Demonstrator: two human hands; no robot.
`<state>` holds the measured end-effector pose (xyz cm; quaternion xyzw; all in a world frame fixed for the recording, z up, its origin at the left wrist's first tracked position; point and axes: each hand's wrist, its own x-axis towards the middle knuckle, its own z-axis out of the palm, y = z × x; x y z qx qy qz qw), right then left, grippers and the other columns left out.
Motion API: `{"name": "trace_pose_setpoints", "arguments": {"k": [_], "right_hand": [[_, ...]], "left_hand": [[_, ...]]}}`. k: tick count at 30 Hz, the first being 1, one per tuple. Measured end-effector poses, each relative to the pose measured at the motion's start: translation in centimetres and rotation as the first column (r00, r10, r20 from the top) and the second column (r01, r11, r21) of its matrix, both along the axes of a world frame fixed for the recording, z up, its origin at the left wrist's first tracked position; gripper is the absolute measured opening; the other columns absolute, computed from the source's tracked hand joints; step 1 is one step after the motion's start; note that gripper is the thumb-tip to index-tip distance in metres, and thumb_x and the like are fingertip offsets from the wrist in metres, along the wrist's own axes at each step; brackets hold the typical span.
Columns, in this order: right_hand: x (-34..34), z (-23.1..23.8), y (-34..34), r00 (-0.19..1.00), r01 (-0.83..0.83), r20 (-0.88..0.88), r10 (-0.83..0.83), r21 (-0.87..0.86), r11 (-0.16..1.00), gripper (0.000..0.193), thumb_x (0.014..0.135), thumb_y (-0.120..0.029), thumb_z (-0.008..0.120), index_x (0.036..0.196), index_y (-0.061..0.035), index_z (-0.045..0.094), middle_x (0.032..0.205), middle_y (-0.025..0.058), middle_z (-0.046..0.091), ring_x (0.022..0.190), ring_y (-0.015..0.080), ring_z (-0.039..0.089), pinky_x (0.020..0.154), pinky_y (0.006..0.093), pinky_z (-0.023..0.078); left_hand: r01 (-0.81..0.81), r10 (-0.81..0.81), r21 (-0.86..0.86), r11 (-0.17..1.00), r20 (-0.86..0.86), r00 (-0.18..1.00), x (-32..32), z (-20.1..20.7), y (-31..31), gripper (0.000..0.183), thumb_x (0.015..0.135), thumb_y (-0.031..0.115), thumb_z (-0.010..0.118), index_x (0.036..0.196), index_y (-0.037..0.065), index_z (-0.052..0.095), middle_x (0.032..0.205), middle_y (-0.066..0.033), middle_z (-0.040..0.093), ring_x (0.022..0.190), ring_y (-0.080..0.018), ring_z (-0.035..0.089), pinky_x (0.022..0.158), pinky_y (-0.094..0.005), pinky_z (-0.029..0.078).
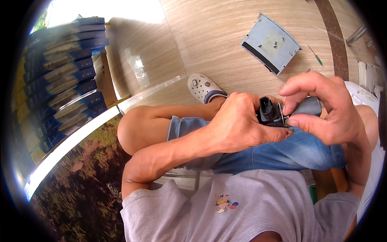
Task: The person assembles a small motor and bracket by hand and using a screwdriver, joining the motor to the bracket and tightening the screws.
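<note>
My left hand (242, 123) wraps round a black plastic part (271, 111) with an open connector socket facing up, held above my lap. Beside it, a smooth dark grey cylinder (308, 106) lies within the curl of my right hand (328, 107). Whether the cylinder is joined to the black part cannot be told. My right thumb and index fingertip come together at the black part's right side, near a small metal bit (286, 117). What they pinch there is too small to make out.
On the tiled floor ahead lies a grey metal box (272, 44) with several small dark pieces on top. Right of it is a green-handled screwdriver (316, 55). Blue and yellow boxes (68, 76) are stacked at the left, beyond a dark patterned surface (84, 181).
</note>
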<state>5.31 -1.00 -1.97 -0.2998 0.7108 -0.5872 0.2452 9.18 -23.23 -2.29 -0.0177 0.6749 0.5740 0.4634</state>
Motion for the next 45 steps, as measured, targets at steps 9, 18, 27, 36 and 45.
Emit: {"name": "trace_pose_setpoints", "arguments": {"k": [9, 18, 27, 36, 45], "right_hand": [[0.26, -0.36, -0.03, 1.0, 0.006, 0.005, -0.006, -0.04, 0.999, 0.047, 0.074, 0.003, 0.077, 0.117, 0.0011, 0.059, 0.085, 0.0097, 0.069, 0.08, 0.0186, 0.069, 0.073, 0.0294, 0.054], [0.72, -0.27, -0.19, 0.997, 0.012, -0.077, -0.012, 0.003, 1.0, 0.042, 0.075, 0.004, 0.075, 0.114, 0.0019, 0.059, 0.084, 0.0106, 0.067, 0.079, 0.0209, 0.065, 0.078, 0.0318, 0.054], [0.52, -0.01, -0.09, 0.996, 0.023, 0.082, -0.027, 0.043, 0.999, 0.038, 0.083, -0.002, 0.072, 0.119, 0.0035, 0.061, 0.084, 0.0108, 0.068, 0.079, 0.0209, 0.068, 0.077, 0.032, 0.056], [0.14, -0.47, 0.49, 0.982, -0.037, 0.183, 0.038, -0.013, 0.999, 0.042, 0.086, -0.005, 0.067, 0.126, 0.0038, 0.059, 0.09, 0.0121, 0.069, 0.084, 0.0193, 0.069, 0.078, 0.0302, 0.055], [0.19, 0.18, 0.24, 0.961, -0.051, 0.272, 0.044, 0.019, 0.999, 0.053, 0.076, 0.005, 0.069, 0.127, 0.002, 0.057, 0.093, 0.0086, 0.067, 0.089, 0.0154, 0.067, 0.079, 0.0277, 0.054]], "left_hand": [[0.056, -0.056, -0.03, 0.998, -0.006, 0.998, -0.41, 0.37, -0.15, 0.031, 0.081, 0.017, 0.085, 0.102, -0.001, 0.071, 0.083, -0.0034, 0.073, 0.076, -0.0051, 0.061, 0.069, -0.0253, 0.05], [0.047, -0.046, -0.046, 0.998, 0.015, 0.999, -0.44, 0.49, -0.18, 0.029, 0.08, 0.016, 0.085, 0.098, -0.002, 0.071, 0.078, -0.0015, 0.07, 0.073, -0.0044, 0.059, 0.066, -0.0249, 0.049], [0.062, -0.059, -0.084, 0.995, 0.037, 0.998, -0.08, -0.01, -0.24, 0.037, 0.077, 0.022, 0.088, 0.101, -0.003, 0.072, 0.079, -0.0041, 0.071, 0.075, -0.0066, 0.059, 0.07, -0.0269, 0.05], [0.085, -0.079, -0.083, 0.993, 0.079, 0.994, -0.08, 0.22, -0.16, 0.035, 0.079, 0.021, 0.087, 0.101, -0.002, 0.072, 0.081, -0.004, 0.072, 0.076, -0.0069, 0.06, 0.07, -0.0269, 0.05], [0.039, -0.036, -0.038, 0.999, 0.086, 0.996, 0.29, -0.02, -0.35, 0.034, 0.081, 0.019, 0.086, 0.104, -0.002, 0.072, 0.087, -0.0033, 0.072, 0.082, -0.0063, 0.061, 0.073, -0.026, 0.05]]}}
